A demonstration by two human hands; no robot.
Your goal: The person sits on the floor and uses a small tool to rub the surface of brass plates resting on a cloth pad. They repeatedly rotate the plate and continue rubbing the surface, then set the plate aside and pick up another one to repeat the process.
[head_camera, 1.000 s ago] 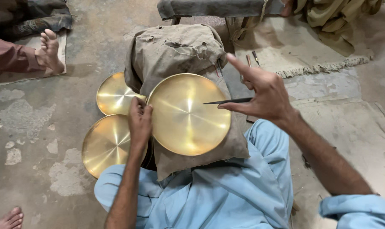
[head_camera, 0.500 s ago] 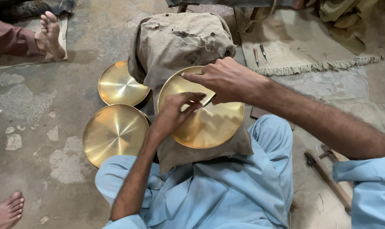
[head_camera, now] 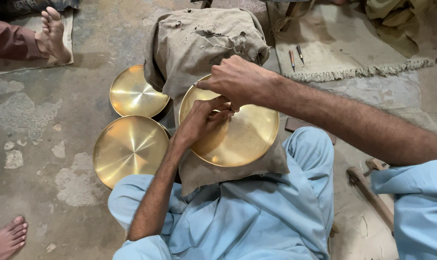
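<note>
The round brass plate (head_camera: 238, 132), face up with no long axis, lies flat on the burlap-covered block (head_camera: 204, 43) over the lap, left hand (head_camera: 201, 120) curled on its left inner surface, right hand (head_camera: 235, 79) closed above its far rim, grip contents indiscernible.

No packages, labels, signs or screens were seen in the view.
</note>
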